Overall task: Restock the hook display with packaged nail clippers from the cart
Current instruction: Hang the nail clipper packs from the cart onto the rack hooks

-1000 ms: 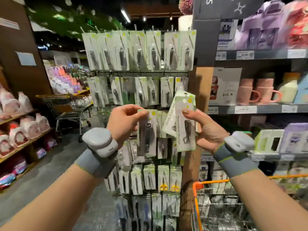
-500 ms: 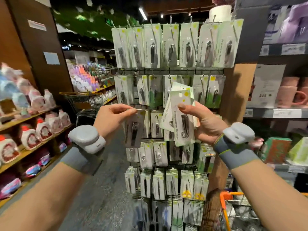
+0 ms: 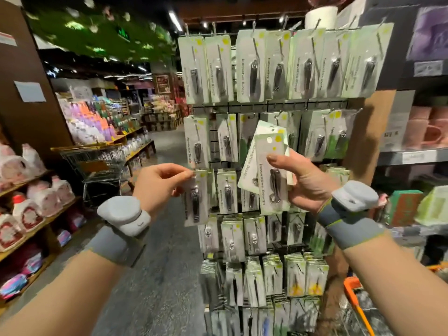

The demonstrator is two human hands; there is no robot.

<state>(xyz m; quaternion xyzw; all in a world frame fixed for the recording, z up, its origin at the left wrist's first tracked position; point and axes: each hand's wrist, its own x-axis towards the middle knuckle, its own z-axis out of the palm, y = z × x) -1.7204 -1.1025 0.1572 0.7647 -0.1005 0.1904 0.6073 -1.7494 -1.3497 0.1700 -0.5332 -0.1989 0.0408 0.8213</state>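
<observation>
A hook display point(image 3: 266, 106) full of carded nail clippers stands straight ahead. My left hand point(image 3: 157, 187) pinches the top of one nail clipper pack point(image 3: 195, 198) at the left end of the third row, by the hook there. My right hand point(image 3: 308, 184) holds a small fan of nail clipper packs point(image 3: 272, 170) upright in front of the middle of the display, thumb across the front card. The orange-rimmed cart point(image 3: 354, 297) shows only its corner at the bottom right.
A wooden post point(image 3: 371, 132) flanks the display on the right, with shelves of mugs and boxes point(image 3: 426, 134) beyond. On the left run shelves of detergent bottles point(image 3: 26, 202), a second wire cart point(image 3: 97, 161) and an open grey aisle floor point(image 3: 157, 275).
The view swung left and nearer to the display. My left hand carried its pack leftwards and down to the third row's left end. My right hand kept its fan of packs roughly still.
</observation>
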